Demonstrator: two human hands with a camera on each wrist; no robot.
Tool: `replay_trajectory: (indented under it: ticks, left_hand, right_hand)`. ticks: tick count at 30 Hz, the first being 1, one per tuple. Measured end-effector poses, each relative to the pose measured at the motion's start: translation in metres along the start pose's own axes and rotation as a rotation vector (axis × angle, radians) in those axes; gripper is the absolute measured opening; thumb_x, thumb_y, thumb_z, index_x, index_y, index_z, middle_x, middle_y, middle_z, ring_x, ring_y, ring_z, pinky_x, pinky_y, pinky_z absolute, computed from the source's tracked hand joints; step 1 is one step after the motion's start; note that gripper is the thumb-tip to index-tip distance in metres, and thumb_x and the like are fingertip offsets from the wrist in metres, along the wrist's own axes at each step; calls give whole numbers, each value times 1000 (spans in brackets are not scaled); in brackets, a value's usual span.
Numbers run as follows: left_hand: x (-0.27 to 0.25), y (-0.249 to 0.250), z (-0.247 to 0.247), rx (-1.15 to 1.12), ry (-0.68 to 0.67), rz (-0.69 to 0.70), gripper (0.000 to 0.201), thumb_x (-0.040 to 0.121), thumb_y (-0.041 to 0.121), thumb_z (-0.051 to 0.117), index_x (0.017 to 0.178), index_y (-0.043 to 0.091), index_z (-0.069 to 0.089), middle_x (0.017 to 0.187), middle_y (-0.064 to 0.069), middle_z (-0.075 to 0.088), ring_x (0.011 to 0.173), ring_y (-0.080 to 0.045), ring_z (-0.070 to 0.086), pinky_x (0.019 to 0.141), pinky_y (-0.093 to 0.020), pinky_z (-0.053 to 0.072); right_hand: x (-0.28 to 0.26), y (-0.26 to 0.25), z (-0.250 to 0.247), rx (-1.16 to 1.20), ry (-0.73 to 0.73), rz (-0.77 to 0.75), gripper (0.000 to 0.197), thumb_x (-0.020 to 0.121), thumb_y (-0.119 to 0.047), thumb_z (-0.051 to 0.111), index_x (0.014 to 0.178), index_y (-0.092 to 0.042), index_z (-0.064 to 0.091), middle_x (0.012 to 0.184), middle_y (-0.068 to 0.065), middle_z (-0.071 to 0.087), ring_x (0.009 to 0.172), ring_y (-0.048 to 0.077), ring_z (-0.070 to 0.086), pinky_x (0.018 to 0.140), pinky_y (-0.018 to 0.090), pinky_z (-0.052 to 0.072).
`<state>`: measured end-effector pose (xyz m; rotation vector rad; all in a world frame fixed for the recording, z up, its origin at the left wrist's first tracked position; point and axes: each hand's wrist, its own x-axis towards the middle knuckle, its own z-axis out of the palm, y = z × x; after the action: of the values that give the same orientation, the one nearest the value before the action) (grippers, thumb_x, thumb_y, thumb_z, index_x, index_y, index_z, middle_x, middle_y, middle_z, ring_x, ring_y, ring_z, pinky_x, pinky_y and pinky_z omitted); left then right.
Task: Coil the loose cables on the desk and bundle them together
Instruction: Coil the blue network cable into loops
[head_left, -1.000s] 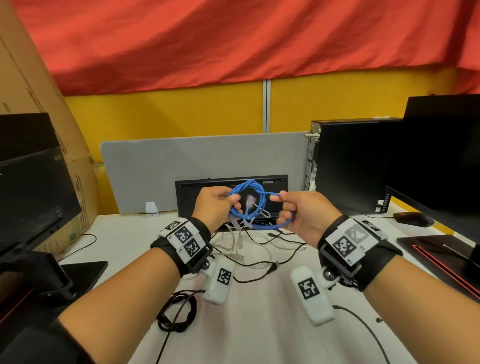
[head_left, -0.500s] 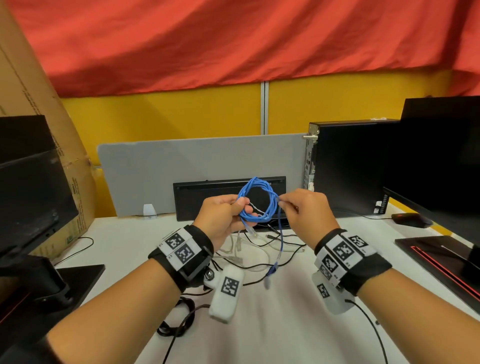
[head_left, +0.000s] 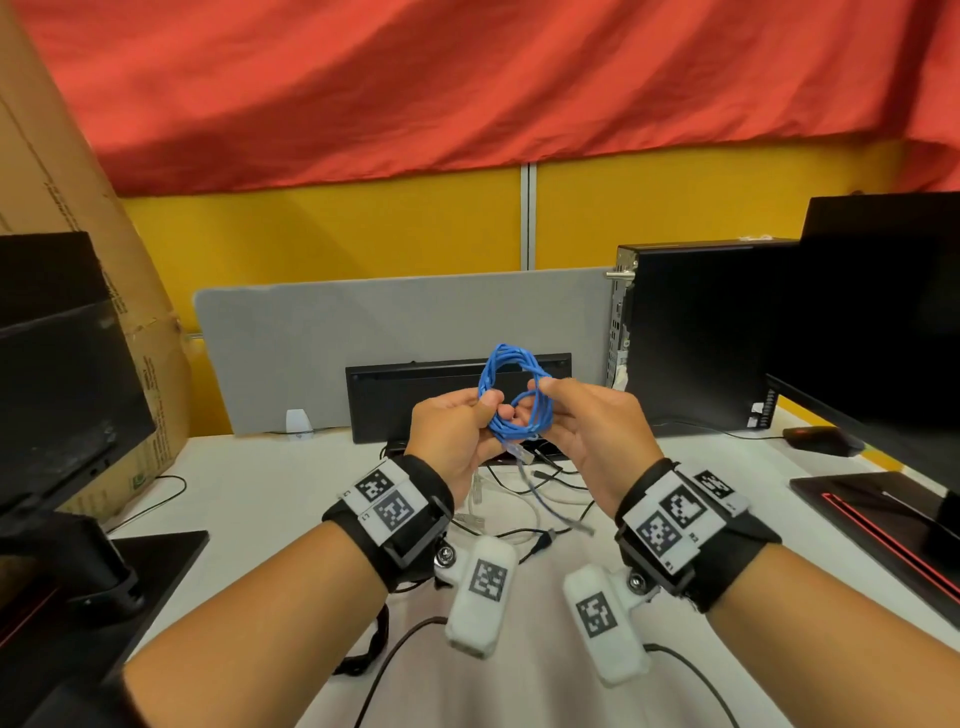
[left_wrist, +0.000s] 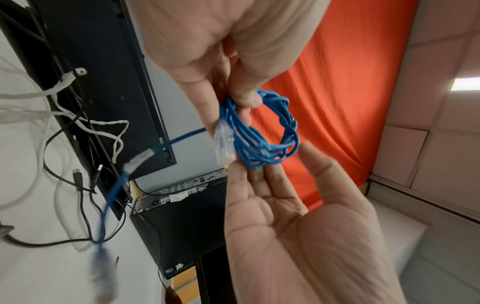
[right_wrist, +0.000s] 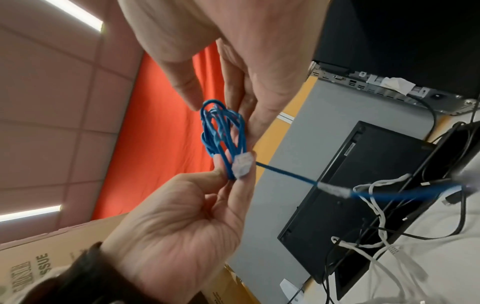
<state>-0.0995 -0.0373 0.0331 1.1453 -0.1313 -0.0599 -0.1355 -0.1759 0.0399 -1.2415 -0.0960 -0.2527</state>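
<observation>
A coiled black cable lies at the near edge of the white desk, under the left forearm; above the desk, the left hand pinches the blue network cable between thumb and fingers at the coil's lower left, with the clear plug against those fingers; the right hand is beside it, palm up and fingers loosely spread, its fingertips touching the coil's right side; one blue tail hangs from the coil toward the desk; below lie loose white cables and thin black cables; behind stand a black keyboard on edge, a grey divider panel and a black desktop computer.
</observation>
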Motion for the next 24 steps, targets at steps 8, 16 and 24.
replay_trajectory:
  ticks: [8, 16, 24]
  left_hand:
    - [-1, -4, 0, 94, -8, -24, 19, 97, 6, 52, 105, -7, 65, 91, -21, 71, 84, -30, 73, 68, -35, 61]
    - [0, -6, -1, 193, 31, 22, 16, 95, 7, 56, 101, 0, 69, 92, -21, 72, 80, -28, 73, 66, -33, 61]
    - [3, -4, -5, 220, 113, 101, 15, 94, 7, 57, 87, 12, 69, 77, -13, 74, 74, -25, 74, 60, -29, 59]
  right_hand:
    - [-3, -1, 8, 191, -76, 71, 33, 97, 1, 46, 129, -2, 51, 86, 17, 62, 81, 27, 61, 84, 38, 53]
    - [-1, 2, 11, -26, -35, 80, 39, 81, 11, 59, 116, -6, 57, 95, 21, 68, 92, 30, 68, 90, 42, 54]
    - [7, 6, -1, -662, 149, 51, 11, 79, -9, 73, 68, -8, 71, 61, 9, 72, 59, 21, 72, 66, 40, 62]
